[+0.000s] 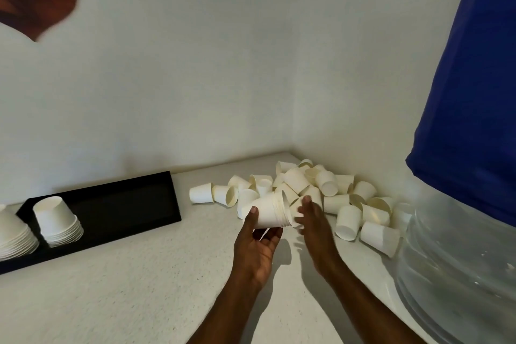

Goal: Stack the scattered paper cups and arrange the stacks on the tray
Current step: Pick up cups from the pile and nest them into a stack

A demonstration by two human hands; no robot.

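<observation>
My left hand [258,243] grips a short stack of white paper cups [272,211] held on its side, rims pointing right. My right hand [314,220] is just right of the stack's rims, fingers straight and slightly blurred, holding nothing. Behind both hands a heap of several loose white paper cups [329,193] lies in the corner of the counter. To the left, a black tray [117,204] carries an upside-down cup stack [57,220], and a second upside-down stack [14,234] shows at the frame's left edge.
A large clear water bottle [458,265] with a blue cover [474,92] stands at the right, against the cup heap. White walls meet in a corner behind the heap. The speckled white counter [125,288] extends toward me.
</observation>
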